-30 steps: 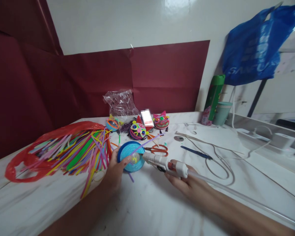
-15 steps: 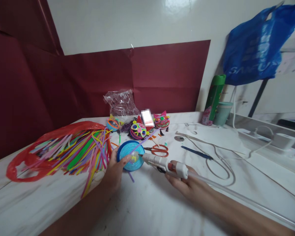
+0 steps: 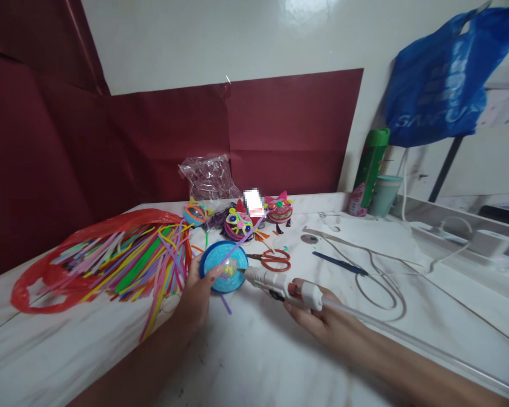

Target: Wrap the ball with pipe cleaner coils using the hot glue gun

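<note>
The left hand [image 3: 197,294] gripped a round blue coiled-strip disc [image 3: 224,273], which had tilted up and risen slightly over the past second. The right hand [image 3: 322,322] clasped a white glue gun [image 3: 280,282], its nozzle just touching the disc's clear bead centre (a purple strip [image 3: 248,239] trailing beyond), orange-handled scissors [image 3: 274,259] lying just past both.

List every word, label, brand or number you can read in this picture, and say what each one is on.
"SAN...": pale letters on the blue plastic bag hanging at the right; the rest is lost in folds.
Green bottle by the wall: its pink label is too small to read.
White card behind the craft faces: blurred out, unreadable.
Glue gun in the right hand and blue coiled disc in the left hand: no text visible.
</note>
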